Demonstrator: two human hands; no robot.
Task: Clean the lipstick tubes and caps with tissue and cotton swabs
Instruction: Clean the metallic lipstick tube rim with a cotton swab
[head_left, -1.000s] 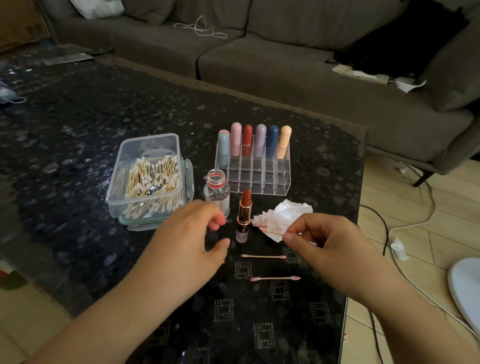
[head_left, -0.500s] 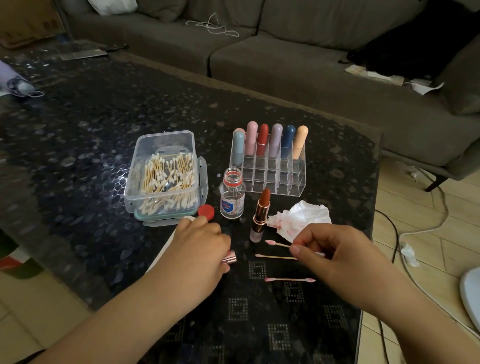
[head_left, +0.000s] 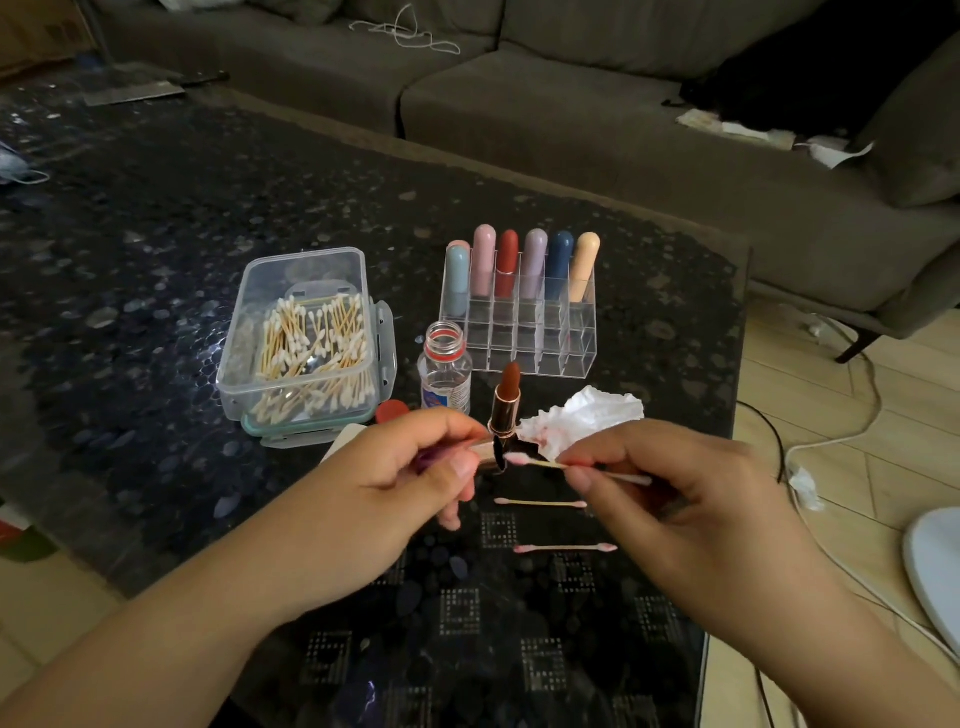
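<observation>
Head view: left hand (head_left: 395, 483) grips a lipstick cap (head_left: 485, 451) above the table (head_left: 156, 260) while right hand (head_left: 670, 499) pinches a cotton swab (head_left: 571, 466) at its mouth — best twisted gently inside, cap held steady.

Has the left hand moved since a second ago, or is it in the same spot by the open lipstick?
Yes. The left hand has lifted the lipstick cap off the table toward the standing open lipstick, meeting the cotton swab.
</observation>
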